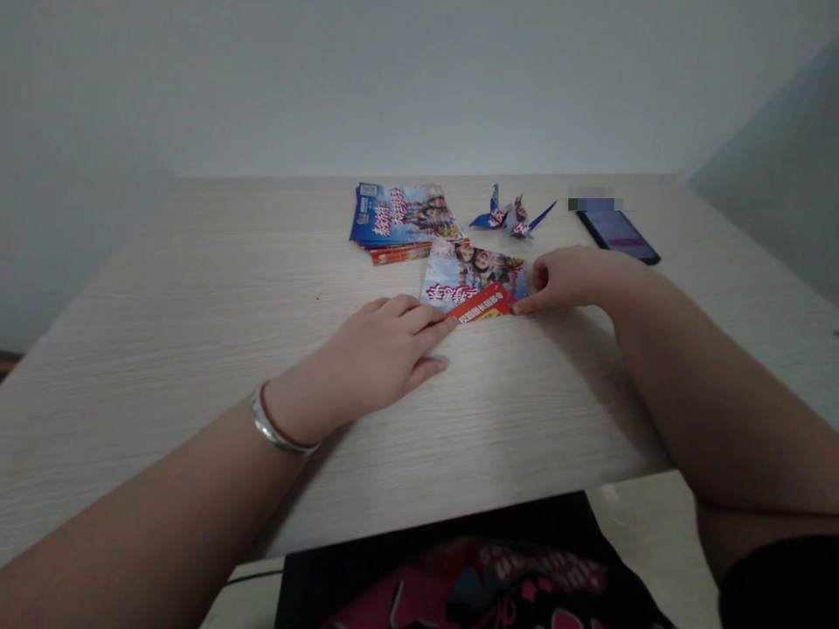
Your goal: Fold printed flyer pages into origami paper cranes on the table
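Observation:
A printed paper flyer [473,269] lies on the table with its near corner folded over, which shows a red strip with white lettering. My left hand [393,349] rests flat on its left near edge, fingers stretched out over the fold. At the flyer's right edge, my right hand [577,278] pinches the paper between thumb and curled fingers. A silver bracelet [279,424] circles my left wrist. Part of the flyer's left side is covered by my left fingers.
A stack of similar flyers [399,214] lies just beyond the folded one. Two folded paper cranes [511,218] stand to its right. Further right is a dark smartphone [616,229] with its screen lit. The pale wooden table [216,288] meets a wall at the back.

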Demonstrator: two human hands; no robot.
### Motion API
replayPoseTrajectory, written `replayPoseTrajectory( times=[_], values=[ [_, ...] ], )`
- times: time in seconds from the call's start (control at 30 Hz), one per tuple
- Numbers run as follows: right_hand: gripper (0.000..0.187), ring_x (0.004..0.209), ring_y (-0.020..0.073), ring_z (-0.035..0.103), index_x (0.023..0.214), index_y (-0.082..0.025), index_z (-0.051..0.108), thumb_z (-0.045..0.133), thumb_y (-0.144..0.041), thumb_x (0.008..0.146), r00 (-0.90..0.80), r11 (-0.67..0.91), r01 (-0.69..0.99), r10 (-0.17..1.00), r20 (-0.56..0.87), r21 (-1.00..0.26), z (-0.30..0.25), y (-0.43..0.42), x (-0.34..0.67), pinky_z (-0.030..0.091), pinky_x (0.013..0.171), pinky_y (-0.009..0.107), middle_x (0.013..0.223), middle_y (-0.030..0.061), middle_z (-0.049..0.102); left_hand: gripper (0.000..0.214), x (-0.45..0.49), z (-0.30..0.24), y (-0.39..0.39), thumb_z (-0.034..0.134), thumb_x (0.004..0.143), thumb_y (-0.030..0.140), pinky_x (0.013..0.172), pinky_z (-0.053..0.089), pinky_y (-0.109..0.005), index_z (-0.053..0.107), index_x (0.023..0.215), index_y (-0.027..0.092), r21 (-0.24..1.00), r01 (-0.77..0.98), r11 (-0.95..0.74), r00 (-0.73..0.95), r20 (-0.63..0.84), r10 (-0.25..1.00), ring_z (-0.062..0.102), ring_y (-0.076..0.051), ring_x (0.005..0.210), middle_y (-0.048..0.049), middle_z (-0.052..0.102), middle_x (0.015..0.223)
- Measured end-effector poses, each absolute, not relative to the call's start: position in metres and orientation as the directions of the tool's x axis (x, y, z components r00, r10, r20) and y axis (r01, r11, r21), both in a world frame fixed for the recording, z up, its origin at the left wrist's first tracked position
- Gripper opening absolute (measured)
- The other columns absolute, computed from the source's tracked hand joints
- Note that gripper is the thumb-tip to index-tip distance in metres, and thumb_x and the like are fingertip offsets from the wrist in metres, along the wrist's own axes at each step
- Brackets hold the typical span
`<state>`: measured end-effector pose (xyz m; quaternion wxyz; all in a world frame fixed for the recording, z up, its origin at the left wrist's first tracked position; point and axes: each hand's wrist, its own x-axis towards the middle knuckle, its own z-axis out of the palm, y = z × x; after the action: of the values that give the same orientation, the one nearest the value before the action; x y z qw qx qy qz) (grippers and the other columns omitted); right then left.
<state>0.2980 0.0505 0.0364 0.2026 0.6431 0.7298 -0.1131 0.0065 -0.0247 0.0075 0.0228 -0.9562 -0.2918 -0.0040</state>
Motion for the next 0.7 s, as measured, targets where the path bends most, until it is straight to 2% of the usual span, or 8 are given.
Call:
replayPoseTrajectory(
  times=[0.2, 0.33, 0.4, 0.5, 0.53, 0.63, 0.7],
  values=[
    [0.061, 0.072, 0.0259, 0.064, 0.083, -0.023, 0.076, 0.074, -0.082, 0.066, -0.056, 0.102, 0.991, 0.908, -0.416, 0.089, 0.035, 0.055, 0.311, 0.043, 0.062, 0.038, 0.083, 0.0096, 0.075, 0.058, 0.008, 0.008, -0.025, 0.042, 0.108, 0.050, 0.101, 0.050, -0.048, 0.050, 0.157, 0.018, -0.022, 0.573, -0.819, 0.819, 0.032, 0.573, 0.057, -0.034, 0.116, -0.0128, 0.066, 0.135],
    [0.051, 0.067, 0.0231, 0.061, 0.075, -0.023, 0.071, 0.082, -0.072, 0.063, -0.103, 0.129, 0.990, 0.925, -0.366, 0.048, 0.043, 0.052, 0.318, 0.040, 0.062, 0.037, 0.073, 0.0063, 0.070, 0.055, 0.010, 0.009, -0.025, 0.039, 0.109, 0.049, 0.097, 0.050, -0.047, 0.055, 0.152, 0.020, -0.046, 0.572, -0.819, 0.820, 0.052, 0.570, 0.057, -0.033, 0.110, -0.0119, 0.067, 0.127],
    [0.045, 0.065, 0.0206, 0.059, 0.073, -0.023, 0.068, 0.083, -0.066, 0.067, -0.173, 0.172, 0.985, 0.945, -0.277, -0.026, 0.046, 0.046, 0.314, 0.037, 0.061, 0.035, 0.068, 0.0036, 0.066, 0.053, 0.011, 0.009, -0.026, 0.041, 0.108, 0.049, 0.095, 0.049, -0.046, 0.057, 0.150, 0.020, -0.052, 0.574, -0.817, 0.819, 0.059, 0.571, 0.057, -0.032, 0.108, -0.0117, 0.067, 0.124],
    [0.040, 0.064, 0.0172, 0.055, 0.076, -0.022, 0.065, 0.065, -0.060, 0.089, -0.227, 0.230, 0.945, 0.973, 0.039, -0.234, 0.042, 0.031, 0.292, 0.033, 0.060, 0.033, 0.068, 0.0033, 0.064, 0.050, 0.012, 0.010, -0.026, 0.041, 0.108, 0.047, 0.093, 0.049, -0.045, 0.060, 0.146, 0.020, -0.069, 0.570, -0.818, 0.821, 0.073, 0.566, 0.057, -0.032, 0.107, -0.0124, 0.067, 0.123],
    [0.035, 0.064, 0.0163, 0.054, 0.080, -0.022, 0.064, 0.061, -0.055, 0.093, -0.260, 0.274, 0.910, 0.962, 0.087, -0.311, 0.038, 0.026, 0.282, 0.033, 0.060, 0.032, 0.070, 0.0028, 0.065, 0.050, 0.012, 0.010, -0.027, 0.041, 0.109, 0.047, 0.093, 0.049, -0.045, 0.060, 0.146, 0.020, -0.076, 0.568, -0.819, 0.823, 0.077, 0.564, 0.057, -0.032, 0.107, -0.0128, 0.067, 0.122],
    [0.024, 0.066, 0.0141, 0.054, 0.084, -0.022, 0.064, 0.070, -0.045, 0.088, -0.483, 0.432, 0.802, 0.875, -0.022, -0.413, 0.023, 0.017, 0.257, 0.034, 0.061, 0.029, 0.074, -0.0001, 0.066, 0.049, 0.013, 0.011, -0.027, 0.041, 0.109, 0.047, 0.091, 0.049, -0.044, 0.061, 0.145, 0.019, -0.091, 0.568, -0.818, 0.823, 0.087, 0.561, 0.058, -0.031, 0.105, -0.0136, 0.068, 0.121],
    [0.024, 0.065, 0.0136, 0.053, 0.084, -0.022, 0.064, 0.073, -0.044, 0.085, -0.489, 0.420, 0.807, 0.869, -0.070, -0.415, 0.017, 0.017, 0.251, 0.032, 0.061, 0.029, 0.073, -0.0014, 0.064, 0.049, 0.013, 0.012, -0.027, 0.042, 0.108, 0.048, 0.091, 0.049, -0.044, 0.063, 0.143, 0.019, -0.091, 0.567, -0.819, 0.823, 0.098, 0.559, 0.059, -0.031, 0.106, -0.0139, 0.069, 0.121]
  ],
)
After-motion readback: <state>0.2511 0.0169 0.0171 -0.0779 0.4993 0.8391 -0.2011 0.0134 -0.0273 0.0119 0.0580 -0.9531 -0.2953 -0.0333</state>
